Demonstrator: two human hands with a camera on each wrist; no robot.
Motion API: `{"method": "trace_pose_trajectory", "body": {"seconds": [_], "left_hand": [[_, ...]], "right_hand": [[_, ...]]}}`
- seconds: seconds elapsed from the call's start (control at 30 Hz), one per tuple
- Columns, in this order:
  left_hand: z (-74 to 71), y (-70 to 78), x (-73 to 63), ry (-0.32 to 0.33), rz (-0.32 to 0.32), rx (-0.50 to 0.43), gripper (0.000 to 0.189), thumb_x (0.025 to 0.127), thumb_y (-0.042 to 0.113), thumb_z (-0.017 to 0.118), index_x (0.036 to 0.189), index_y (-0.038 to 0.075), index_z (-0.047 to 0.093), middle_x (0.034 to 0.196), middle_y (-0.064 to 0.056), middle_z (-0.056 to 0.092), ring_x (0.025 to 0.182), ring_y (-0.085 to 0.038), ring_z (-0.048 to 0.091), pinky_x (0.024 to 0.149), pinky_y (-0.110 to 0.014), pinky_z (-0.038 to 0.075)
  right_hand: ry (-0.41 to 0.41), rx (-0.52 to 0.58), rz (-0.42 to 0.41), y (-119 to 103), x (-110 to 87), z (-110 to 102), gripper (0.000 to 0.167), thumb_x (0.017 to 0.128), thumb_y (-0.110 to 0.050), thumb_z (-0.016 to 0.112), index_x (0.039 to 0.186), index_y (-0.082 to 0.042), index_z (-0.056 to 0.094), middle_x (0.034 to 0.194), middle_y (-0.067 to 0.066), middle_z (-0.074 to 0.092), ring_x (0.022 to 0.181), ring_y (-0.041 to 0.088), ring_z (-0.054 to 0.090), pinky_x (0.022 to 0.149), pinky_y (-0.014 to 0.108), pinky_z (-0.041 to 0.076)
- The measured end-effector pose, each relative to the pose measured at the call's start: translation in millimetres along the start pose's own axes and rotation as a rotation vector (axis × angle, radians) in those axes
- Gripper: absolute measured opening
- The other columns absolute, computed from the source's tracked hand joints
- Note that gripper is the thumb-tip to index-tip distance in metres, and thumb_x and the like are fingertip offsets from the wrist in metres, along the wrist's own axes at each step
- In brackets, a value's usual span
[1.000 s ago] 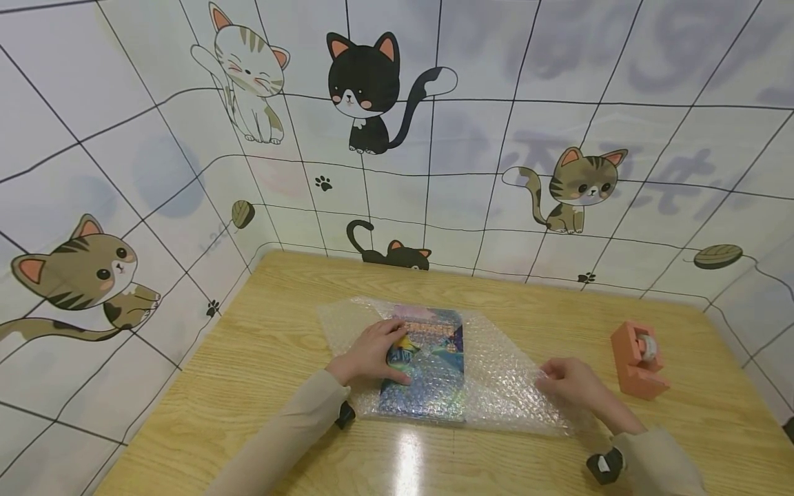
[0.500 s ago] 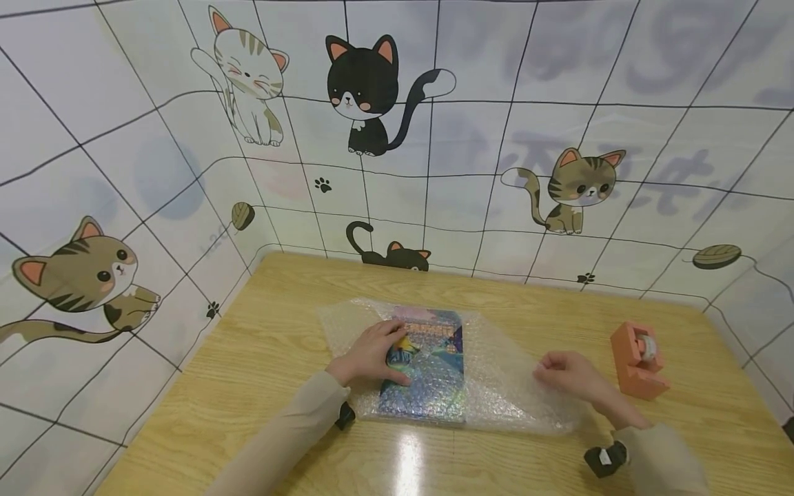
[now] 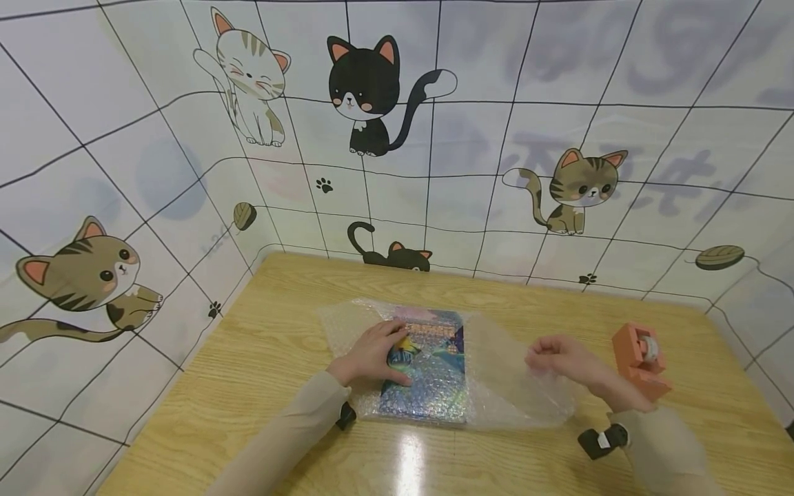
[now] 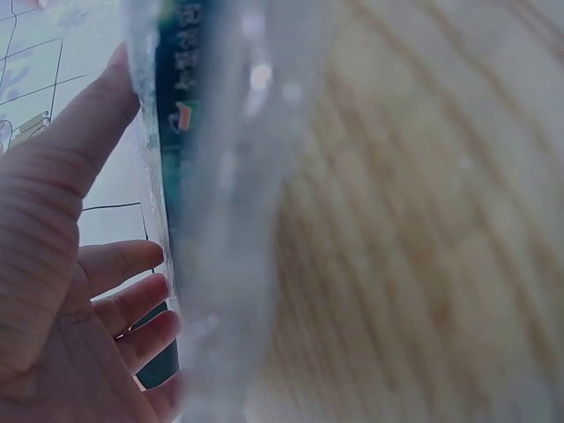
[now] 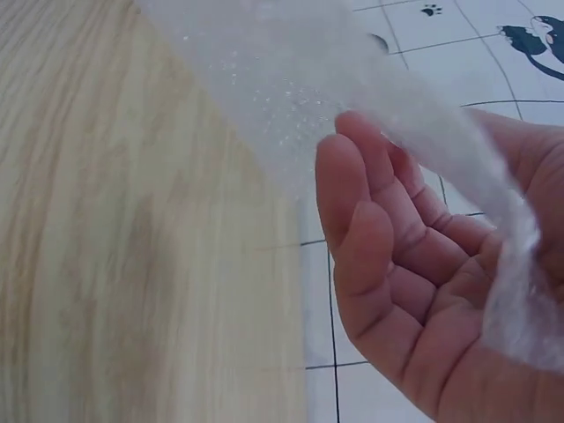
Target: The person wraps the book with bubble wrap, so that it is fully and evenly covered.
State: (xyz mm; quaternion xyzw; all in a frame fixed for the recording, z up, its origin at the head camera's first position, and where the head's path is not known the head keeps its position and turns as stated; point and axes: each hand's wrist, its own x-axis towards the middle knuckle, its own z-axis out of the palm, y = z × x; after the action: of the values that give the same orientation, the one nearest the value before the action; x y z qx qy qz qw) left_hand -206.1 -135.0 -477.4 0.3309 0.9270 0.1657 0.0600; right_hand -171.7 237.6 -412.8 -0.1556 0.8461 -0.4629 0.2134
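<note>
A book-like flat item (image 3: 428, 396) with a colourful blue cover lies mid-table under clear bubble wrap (image 3: 496, 399). My left hand (image 3: 372, 353) rests on its left part, fingers spread over the wrapped cover. In the left wrist view, the fingers (image 4: 132, 304) reach along the wrapped edge. My right hand (image 3: 567, 359) pinches the right-hand flap of the wrap and holds it raised off the table. Through the right wrist view, the wrap (image 5: 264, 70) runs between thumb and curled fingers (image 5: 361, 247).
An orange tape dispenser (image 3: 628, 351) with a roll of tape stands on the wooden table (image 3: 291, 275), right of my right hand. A white sheet wall (image 3: 471, 172) printed with cats encloses the table's back and sides.
My right hand has moved up and slightly left, lifting the right flap of bubble wrap higher. The left hand and the wrapped item stay in place.
</note>
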Motion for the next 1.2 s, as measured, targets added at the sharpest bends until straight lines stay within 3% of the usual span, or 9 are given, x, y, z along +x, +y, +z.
{"method": "trace_pose_trajectory", "body": {"seconds": [0.27,0.43,0.63,0.97,1.2], "left_hand": [[0.6,-0.5,0.3,-0.003,-0.001,0.0,0.097,0.07,0.055,0.074,0.142,0.001,0.038,0.148,-0.014,0.031,0.135,-0.032,0.028,0.108,-0.047,0.027],[-0.1,0.6,0.2,-0.002,0.002,-0.002,0.097,0.07,0.055,0.075,0.142,0.001,0.038,0.148,-0.014,0.032,0.135,-0.032,0.028,0.108,-0.047,0.028],[-2.0,1.7,-0.5,0.006,0.014,0.002,0.096,0.07,0.053,0.076,0.14,-0.001,0.039,0.147,-0.016,0.033,0.134,-0.033,0.029,0.107,-0.048,0.029],[-3.6,3.5,-1.3,0.003,0.007,-0.018,0.095,0.071,0.052,0.076,0.141,0.0,0.038,0.148,-0.016,0.032,0.135,-0.033,0.029,0.107,-0.049,0.028],[-2.3,2.3,-1.4,0.011,0.002,-0.026,0.096,0.07,0.053,0.076,0.141,0.0,0.038,0.147,-0.015,0.032,0.135,-0.033,0.029,0.107,-0.048,0.028]], "right_hand": [[-0.111,0.102,-0.043,-14,10.3,-4,0.024,0.095,-0.017,0.055,0.098,0.007,0.057,0.089,0.003,0.068,0.082,0.012,0.063,0.072,0.032,0.051],[-0.125,0.144,-0.051,-24,20.2,2,0.023,0.094,-0.017,0.057,0.096,0.006,0.057,0.09,0.006,0.068,0.085,0.014,0.065,0.076,0.031,0.052],[-0.134,0.12,-0.049,-42,34.7,15,0.025,0.094,-0.02,0.057,0.101,0.004,0.059,0.093,0.008,0.066,0.089,0.02,0.063,0.081,0.035,0.051],[-0.061,0.117,-0.02,-61,61.2,53,0.025,0.093,-0.022,0.058,0.103,0.0,0.063,0.095,0.004,0.065,0.088,0.017,0.061,0.079,0.038,0.049],[0.044,0.125,0.017,-63,80.1,81,0.023,0.09,-0.019,0.061,0.098,0.001,0.067,0.087,0.002,0.064,0.078,0.014,0.057,0.07,0.031,0.048]]}}
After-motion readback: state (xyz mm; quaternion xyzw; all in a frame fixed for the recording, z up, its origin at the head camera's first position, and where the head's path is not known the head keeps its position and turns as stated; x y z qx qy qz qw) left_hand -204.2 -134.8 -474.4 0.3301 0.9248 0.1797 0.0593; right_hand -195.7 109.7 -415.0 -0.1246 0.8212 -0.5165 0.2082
